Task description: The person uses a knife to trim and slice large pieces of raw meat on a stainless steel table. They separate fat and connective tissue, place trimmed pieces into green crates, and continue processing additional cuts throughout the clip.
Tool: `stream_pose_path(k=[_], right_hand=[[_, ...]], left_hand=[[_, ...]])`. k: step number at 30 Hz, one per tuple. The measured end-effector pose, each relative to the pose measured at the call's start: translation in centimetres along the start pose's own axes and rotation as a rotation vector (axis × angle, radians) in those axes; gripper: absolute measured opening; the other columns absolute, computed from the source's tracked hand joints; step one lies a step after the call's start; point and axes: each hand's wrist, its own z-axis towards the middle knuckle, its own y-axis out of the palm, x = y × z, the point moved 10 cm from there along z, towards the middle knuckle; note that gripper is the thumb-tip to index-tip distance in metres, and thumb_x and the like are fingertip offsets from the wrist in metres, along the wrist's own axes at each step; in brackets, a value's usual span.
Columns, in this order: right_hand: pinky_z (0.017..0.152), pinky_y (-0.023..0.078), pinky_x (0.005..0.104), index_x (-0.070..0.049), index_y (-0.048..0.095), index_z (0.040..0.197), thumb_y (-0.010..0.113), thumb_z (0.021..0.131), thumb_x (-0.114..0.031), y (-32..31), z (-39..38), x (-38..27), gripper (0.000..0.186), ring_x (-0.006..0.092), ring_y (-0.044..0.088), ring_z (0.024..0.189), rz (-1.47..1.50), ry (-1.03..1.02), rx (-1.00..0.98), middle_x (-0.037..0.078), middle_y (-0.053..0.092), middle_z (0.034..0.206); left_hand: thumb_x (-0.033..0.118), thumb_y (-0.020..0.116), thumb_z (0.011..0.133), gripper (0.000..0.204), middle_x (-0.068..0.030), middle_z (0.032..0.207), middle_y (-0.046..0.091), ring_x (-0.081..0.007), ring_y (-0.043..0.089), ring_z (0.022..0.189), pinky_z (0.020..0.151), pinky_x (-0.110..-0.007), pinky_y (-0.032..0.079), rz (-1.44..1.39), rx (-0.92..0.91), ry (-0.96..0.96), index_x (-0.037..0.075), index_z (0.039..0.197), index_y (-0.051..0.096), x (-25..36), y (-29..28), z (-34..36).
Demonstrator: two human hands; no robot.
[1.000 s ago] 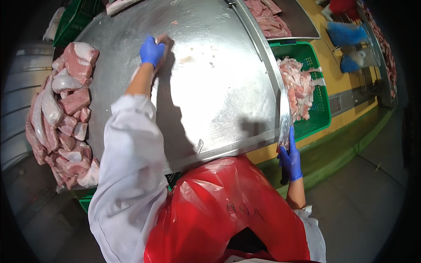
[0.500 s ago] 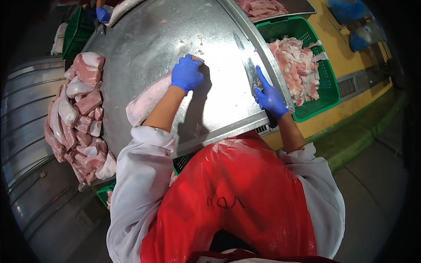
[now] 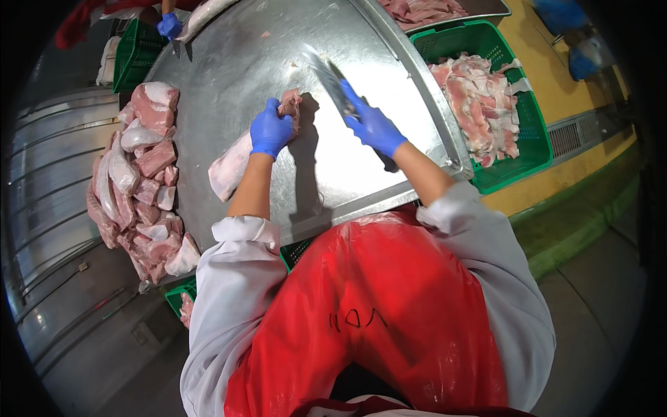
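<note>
In a blue glove, my left hand [image 3: 272,129] is closed on the far part of a long pale piece of meat [image 3: 231,164]. The meat's reddish end sticks out past my fingers, and its fatty near end slants toward me on the metal table [image 3: 361,167]. My right hand [image 3: 375,129], also gloved in blue, grips a knife [image 3: 326,78] by its handle. Its blade is blurred and points away to the upper left, above the table and to the right of the meat, apart from it.
A heap of meat pieces [image 3: 142,181] lies along the table's left edge. On the right stands a green basket [image 3: 535,149] of fatty trimmings [image 3: 479,111]. A co-worker's blue-gloved hand [image 3: 169,26] holds another long piece [image 3: 201,19] at the far left. A tray of meat [image 3: 424,12] sits far right.
My right hand has lifted the knife from the table's right side and moved it left, toward the meat. My left hand has shifted slightly left and nearer, and the meat's reddish end now shows.
</note>
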Motion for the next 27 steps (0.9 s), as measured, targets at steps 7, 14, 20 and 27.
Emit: stream_pose_path(k=[7,14,20,27], right_hand=[[0.077,0.056,0.0468,-0.032,0.011,0.158,0.051,0.096,-0.023,7.2,6.6,-2.8,0.074,0.0393,0.069,0.077,-0.128,0.133,-0.319,0.023,0.069,0.100],[0.060,0.053,0.0346,-0.036,0.013,0.158,0.043,0.098,-0.015,7.2,2.6,-3.4,0.070,0.0189,0.061,0.058,0.099,0.268,-0.564,0.014,0.064,0.079],[0.056,0.051,0.0320,-0.037,0.011,0.158,0.044,0.096,-0.010,9.2,4.8,-5.1,0.075,0.0163,0.059,0.060,0.205,0.294,-0.590,0.010,0.060,0.076],[0.056,0.052,0.0332,-0.025,0.018,0.158,0.043,0.099,-0.022,11.1,6.4,-5.9,0.064,0.0201,0.060,0.054,0.052,0.323,-0.651,0.012,0.063,0.072]], left_hand=[[0.024,0.060,0.082,0.027,-0.0246,0.089,0.068,-0.0461,0.065,0.085,0.073,-0.052,0.051,-0.059,0.086,0.066,0.012,0.106,0.057,-1.6,-2.4,0.2],[0.023,0.060,0.083,0.026,-0.0229,0.090,0.069,-0.0437,0.066,0.086,0.074,-0.051,0.052,-0.037,0.021,0.137,0.014,0.106,0.060,-0.9,-3.6,0.4],[0.023,0.060,0.082,0.029,-0.0217,0.096,0.069,-0.0427,0.066,0.090,0.077,-0.049,0.052,-0.029,0.023,0.146,0.014,0.110,0.061,-2.0,-5.9,2.2],[0.020,0.061,0.082,0.031,-0.0240,0.094,0.068,-0.0418,0.067,0.089,0.077,-0.042,0.052,-0.068,-0.121,0.302,0.009,0.112,0.061,1.1,-6.6,1.4]])
